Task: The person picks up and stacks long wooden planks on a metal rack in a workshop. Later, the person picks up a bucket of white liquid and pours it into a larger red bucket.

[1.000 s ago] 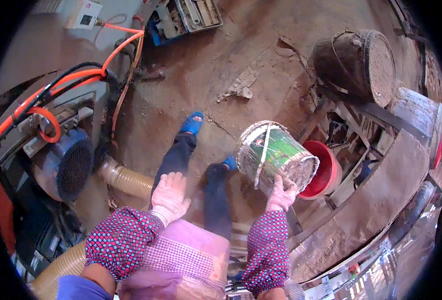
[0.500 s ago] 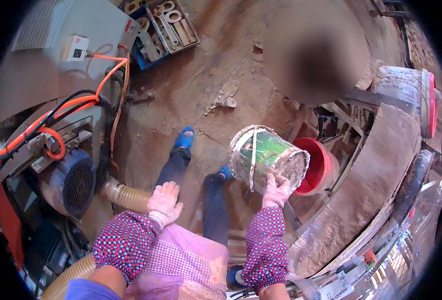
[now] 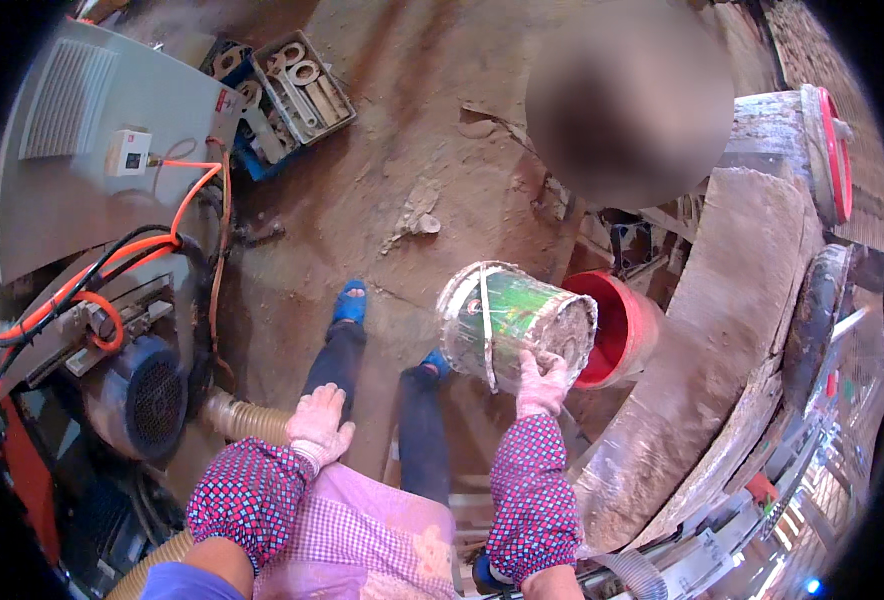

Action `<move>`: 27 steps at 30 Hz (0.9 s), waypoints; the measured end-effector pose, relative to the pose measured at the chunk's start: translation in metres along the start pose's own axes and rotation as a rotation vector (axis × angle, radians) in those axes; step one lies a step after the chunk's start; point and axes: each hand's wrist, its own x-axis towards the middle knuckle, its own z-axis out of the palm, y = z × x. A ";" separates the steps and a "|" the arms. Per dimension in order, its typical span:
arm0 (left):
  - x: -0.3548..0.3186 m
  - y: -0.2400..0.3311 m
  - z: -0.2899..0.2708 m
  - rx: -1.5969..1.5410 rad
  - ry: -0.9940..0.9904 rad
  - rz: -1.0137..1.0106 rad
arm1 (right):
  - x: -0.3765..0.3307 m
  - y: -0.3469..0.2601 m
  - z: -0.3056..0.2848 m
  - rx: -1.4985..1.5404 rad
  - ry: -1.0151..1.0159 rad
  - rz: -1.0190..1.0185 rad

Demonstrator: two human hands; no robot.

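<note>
My right hand [image 3: 542, 384], in a dirty pale glove, grips the lower edge of a green-and-white plastic bucket [image 3: 510, 318]. The bucket lies tilted on its side, its mud-caked base facing right and toward me. A pale handle hangs across its left end; its inside is hidden. Gloved too, my left hand [image 3: 319, 424] rests on my left thigh with the fingers laid out, holding nothing. Just right of the held bucket is a red bucket [image 3: 640, 330], its mouth partly covered by the green one.
A mud-covered curved ledge [image 3: 702, 330] runs along the right, with a dirty white bucket [image 3: 774, 130] beyond it. At left stand a grey cabinet [image 3: 72, 200], orange hoses and a motor [image 3: 152, 400]. A tool crate [image 3: 302, 95] with wrenches sits on the dirt-covered floor.
The view has shifted, so most surroundings sit differently in the picture. My right hand keeps its hold on the green-and-white bucket, and my left hand stays on my thigh.
</note>
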 end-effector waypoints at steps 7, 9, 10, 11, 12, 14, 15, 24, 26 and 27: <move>-0.002 0.000 0.008 0.026 0.079 0.046 | 0.005 0.003 -0.002 -0.061 0.022 -0.031; -0.001 0.002 0.005 0.032 0.037 0.045 | 0.005 0.005 -0.006 -0.061 0.001 0.002; -0.002 0.006 -0.002 0.020 -0.016 0.019 | 0.004 0.004 -0.005 -0.060 -0.015 0.019; -0.002 0.008 -0.006 0.008 -0.069 -0.008 | 0.006 0.008 -0.004 -0.038 -0.016 0.019; 0.000 0.005 -0.002 0.013 -0.057 0.014 | 0.008 0.014 -0.002 -0.015 -0.018 0.018; -0.002 0.002 0.006 0.038 0.004 0.035 | 0.008 0.010 -0.003 -0.008 -0.023 0.006; -0.002 0.000 0.009 0.049 0.034 0.045 | 0.007 0.007 -0.003 -0.007 -0.016 0.009; -0.001 -0.001 0.002 0.017 -0.036 0.020 | 0.008 0.000 -0.006 -0.046 0.030 0.022; -0.002 -0.002 0.003 -0.013 -0.041 0.004 | 0.013 0.010 -0.004 0.017 0.031 0.020; -0.002 -0.004 0.003 -0.015 -0.034 0.020 | 0.014 0.015 -0.003 -0.001 0.029 0.021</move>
